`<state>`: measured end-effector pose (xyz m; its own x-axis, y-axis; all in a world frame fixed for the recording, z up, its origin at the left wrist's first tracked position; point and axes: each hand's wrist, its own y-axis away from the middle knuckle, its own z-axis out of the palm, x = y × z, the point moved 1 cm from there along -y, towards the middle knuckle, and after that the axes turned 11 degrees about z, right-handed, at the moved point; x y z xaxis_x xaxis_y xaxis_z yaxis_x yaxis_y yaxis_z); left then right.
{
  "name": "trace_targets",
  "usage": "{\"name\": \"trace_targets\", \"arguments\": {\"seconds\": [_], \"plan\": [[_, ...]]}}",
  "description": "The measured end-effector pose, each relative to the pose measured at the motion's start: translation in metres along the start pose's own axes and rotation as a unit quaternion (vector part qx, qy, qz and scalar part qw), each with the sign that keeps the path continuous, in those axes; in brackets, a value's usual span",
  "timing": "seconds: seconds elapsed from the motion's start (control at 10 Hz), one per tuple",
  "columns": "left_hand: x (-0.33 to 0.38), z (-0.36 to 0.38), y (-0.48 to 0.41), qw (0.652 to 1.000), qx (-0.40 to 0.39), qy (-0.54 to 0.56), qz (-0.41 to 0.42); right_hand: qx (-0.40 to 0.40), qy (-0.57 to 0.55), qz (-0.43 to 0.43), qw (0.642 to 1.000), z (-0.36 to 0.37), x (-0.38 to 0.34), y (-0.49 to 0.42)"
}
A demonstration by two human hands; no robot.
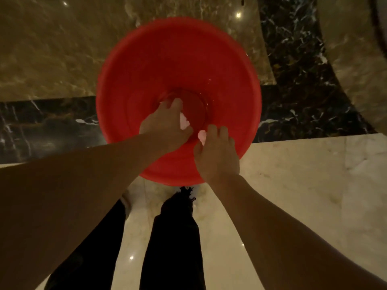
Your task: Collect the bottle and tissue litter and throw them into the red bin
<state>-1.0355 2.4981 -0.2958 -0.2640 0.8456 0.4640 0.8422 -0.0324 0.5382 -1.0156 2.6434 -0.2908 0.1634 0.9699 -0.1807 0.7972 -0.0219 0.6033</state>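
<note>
The round red bin [167,59] stands on the floor right below me, seen from straight above. Both my hands hang over its open mouth. My left hand [165,128] is closed around a crumpled white tissue [184,121] that sticks out past the thumb. My right hand [217,153] holds another small white tissue piece [202,136] at its fingertips, close to the left hand. No bottle shows in this view; the bin's dark bottom is partly hidden by my hands.
Polished marble floor lies all around: brown slabs [52,49] beyond the bin, a black veined band [297,97] crossing behind it, cream tiles [293,174] near me. My dark-trousered legs [171,237] stand just short of the bin.
</note>
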Motion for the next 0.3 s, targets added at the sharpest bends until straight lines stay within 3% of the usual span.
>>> {"name": "trace_targets", "arguments": {"seconds": [0.3], "plan": [[-0.007,0.032,-0.016,0.994,-0.062,-0.046,-0.08,-0.067,-0.035,0.021,0.997,0.015,0.019,-0.007]]}}
